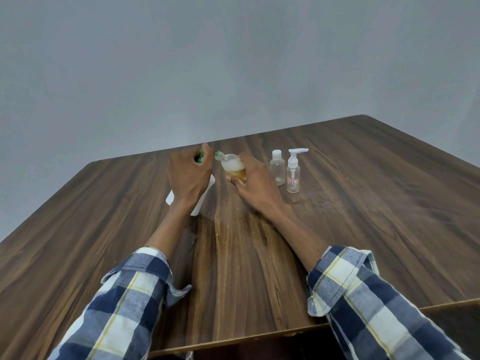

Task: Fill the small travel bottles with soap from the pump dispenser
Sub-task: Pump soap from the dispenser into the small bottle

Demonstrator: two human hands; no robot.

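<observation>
My left hand [189,176] lies over the green pump head [200,156] of a white soap dispenser [205,194], hiding most of the bottle. The green spout [216,154] points right into the neck of a small clear travel bottle [233,166], which holds amber soap with white foam above it. My right hand [253,184] grips that bottle from the right and tilts its mouth towards the spout.
Two more small clear bottles stand to the right on the dark wooden table [363,203]: one with a white screw cap [277,167] and one with a white pump top and a red-edged label [293,174]. A grey wall rises behind the table's far edge.
</observation>
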